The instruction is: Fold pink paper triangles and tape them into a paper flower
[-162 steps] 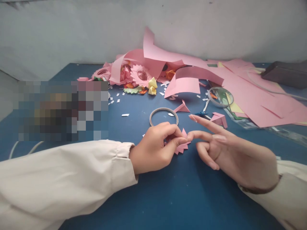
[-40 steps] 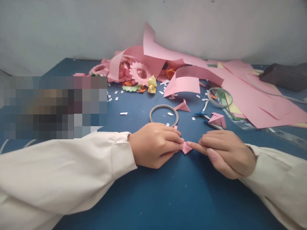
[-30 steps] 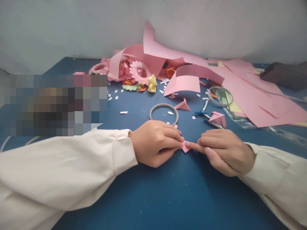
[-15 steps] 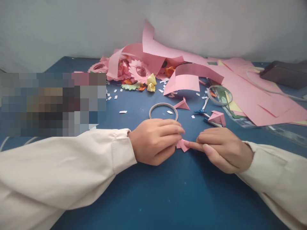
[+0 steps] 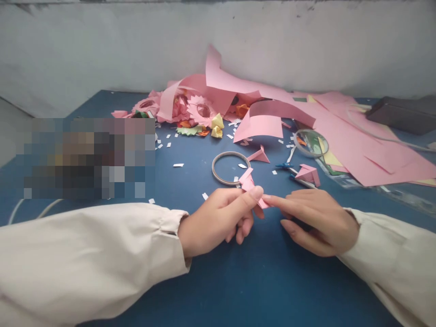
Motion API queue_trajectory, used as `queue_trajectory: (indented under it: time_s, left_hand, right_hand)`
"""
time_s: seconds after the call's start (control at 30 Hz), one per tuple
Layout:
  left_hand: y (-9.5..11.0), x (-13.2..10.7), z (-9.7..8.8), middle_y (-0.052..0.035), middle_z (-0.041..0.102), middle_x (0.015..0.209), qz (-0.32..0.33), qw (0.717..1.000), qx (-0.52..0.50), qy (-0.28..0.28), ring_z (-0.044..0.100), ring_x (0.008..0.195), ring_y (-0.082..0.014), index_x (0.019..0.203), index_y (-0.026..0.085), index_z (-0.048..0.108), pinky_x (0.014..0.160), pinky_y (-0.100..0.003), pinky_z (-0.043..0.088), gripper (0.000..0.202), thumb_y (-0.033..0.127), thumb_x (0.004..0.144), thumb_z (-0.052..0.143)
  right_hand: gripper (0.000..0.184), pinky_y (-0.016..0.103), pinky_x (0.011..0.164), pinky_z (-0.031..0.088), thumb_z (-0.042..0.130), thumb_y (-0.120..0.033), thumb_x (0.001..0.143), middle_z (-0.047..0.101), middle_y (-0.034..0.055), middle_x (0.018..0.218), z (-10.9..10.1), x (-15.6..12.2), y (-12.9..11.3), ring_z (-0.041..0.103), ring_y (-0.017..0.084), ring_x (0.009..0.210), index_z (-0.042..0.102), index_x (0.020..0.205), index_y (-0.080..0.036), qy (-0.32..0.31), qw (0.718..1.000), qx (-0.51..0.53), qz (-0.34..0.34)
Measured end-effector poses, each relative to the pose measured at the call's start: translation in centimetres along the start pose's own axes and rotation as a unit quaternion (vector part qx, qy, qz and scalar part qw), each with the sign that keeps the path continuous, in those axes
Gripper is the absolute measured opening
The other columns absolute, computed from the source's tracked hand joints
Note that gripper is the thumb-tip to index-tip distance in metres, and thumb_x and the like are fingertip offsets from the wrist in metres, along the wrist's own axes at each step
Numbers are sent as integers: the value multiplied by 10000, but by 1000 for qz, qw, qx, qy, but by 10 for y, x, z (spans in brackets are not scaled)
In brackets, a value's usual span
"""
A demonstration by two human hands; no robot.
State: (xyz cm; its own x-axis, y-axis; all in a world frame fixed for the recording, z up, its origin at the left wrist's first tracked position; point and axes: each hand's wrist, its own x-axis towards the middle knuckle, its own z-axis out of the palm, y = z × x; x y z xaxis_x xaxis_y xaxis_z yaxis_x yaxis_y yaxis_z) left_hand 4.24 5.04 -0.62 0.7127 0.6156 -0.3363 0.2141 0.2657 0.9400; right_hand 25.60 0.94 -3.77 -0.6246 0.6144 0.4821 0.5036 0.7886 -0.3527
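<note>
My left hand (image 5: 221,218) pinches a small folded pink paper piece (image 5: 248,184) between thumb and fingers, lifted just off the blue table (image 5: 259,281). The paper's points stick up above my thumb. My right hand (image 5: 315,218) rests on the table beside it, its index finger stretched out and touching the lower right tip of the pink piece, the other fingers curled under. Both arms wear cream sleeves.
A tape ring (image 5: 230,168) lies just behind my hands. Two folded pink pieces (image 5: 259,155) (image 5: 309,174) and a clear tape roll (image 5: 310,142) lie further back. Pink paper sheets (image 5: 340,136), paper flowers (image 5: 200,109) and white scraps crowd the far side. A dark box (image 5: 402,114) sits far right.
My left hand has turned and raised the pink piece off the table, thumb now on top. My right index finger followed its tip. The view shifted slightly.
</note>
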Motion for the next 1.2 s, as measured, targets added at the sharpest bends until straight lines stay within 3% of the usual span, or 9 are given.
queue_trajectory:
  time_s: [0.13, 0.3, 0.63, 0.8, 0.93, 1.2]
  left_hand:
    - [-2, 5, -2, 25, 495, 515, -7, 1000, 3, -7, 473, 415, -65, 738, 138, 522, 371, -125, 353, 321, 380, 900, 388]
    - [0, 7, -6, 21, 479, 427, -39, 999, -32, -19, 439, 349, -72, 669, 141, 505, 331, -135, 302, 307, 288, 885, 344]
    - [1, 11, -11, 10, 487, 413, -25, 998, -46, -43, 398, 329, -65, 676, 129, 539, 332, -145, 299, 332, 358, 862, 388]
    - [3, 10, -11, 30, 485, 442, -4, 999, 10, -38, 405, 337, -55, 683, 141, 508, 339, -139, 316, 342, 442, 845, 488]
    - [1, 9, -14, 23, 506, 476, 5, 998, 7, -58, 402, 353, -47, 716, 131, 532, 358, -140, 314, 301, 386, 862, 466]
    - [2, 10, -13, 39, 448, 456, -11, 990, -128, -57, 454, 381, -66, 706, 124, 535, 360, -143, 300, 187, 241, 820, 443]
  right_hand:
    - [416, 272, 488, 316, 438, -119, 862, 517, -3, 602, -2, 5, -1, 430, 140, 524, 422, 1276, -76, -25, 998, -38, -34]
    - [422, 261, 486, 307, 452, -107, 877, 513, -20, 583, -2, 9, -2, 426, 132, 512, 409, 1297, -104, -24, 995, -85, -35]
    - [518, 261, 480, 310, 473, -118, 881, 518, -28, 572, 0, 8, -2, 411, 130, 504, 310, 1372, -78, -18, 990, -131, -57]
    - [545, 277, 487, 329, 489, -106, 865, 542, -19, 567, -1, 8, -4, 419, 140, 509, 303, 1372, -34, -28, 984, -154, -88]
    - [493, 272, 475, 318, 463, -118, 878, 521, -21, 576, -1, 8, -4, 418, 136, 509, 342, 1351, -51, -35, 987, -144, -67]
    - [440, 255, 505, 322, 420, -97, 881, 490, -38, 589, 0, 5, 1, 416, 125, 522, 386, 1318, -131, -43, 995, -88, -9]
